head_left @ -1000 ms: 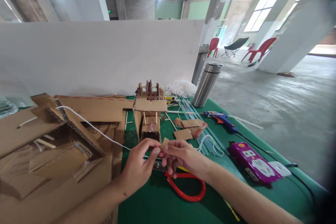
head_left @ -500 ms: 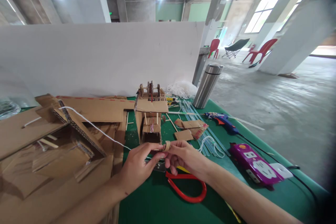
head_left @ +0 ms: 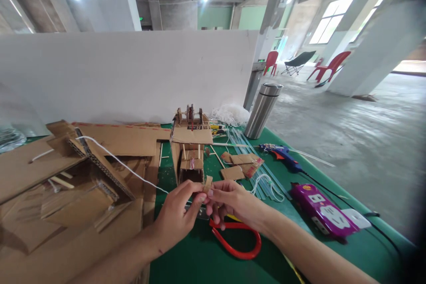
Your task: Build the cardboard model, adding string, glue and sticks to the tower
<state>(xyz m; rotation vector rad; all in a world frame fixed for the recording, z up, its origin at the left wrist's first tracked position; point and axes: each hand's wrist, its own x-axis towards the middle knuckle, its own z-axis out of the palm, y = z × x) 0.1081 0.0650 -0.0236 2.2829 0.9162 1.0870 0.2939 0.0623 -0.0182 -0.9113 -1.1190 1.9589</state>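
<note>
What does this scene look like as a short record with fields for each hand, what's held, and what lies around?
left hand: left hand pinches the small cardboard piece with its fingertips
right hand: right hand pinches the same piece from the other side
string: white string runs from the hands up over the cardboard sheets
behind hands: cardboard model, upright
under hands: red scissors on the green table
right side: purple power strip, blue glue gun, steel flask
</note>
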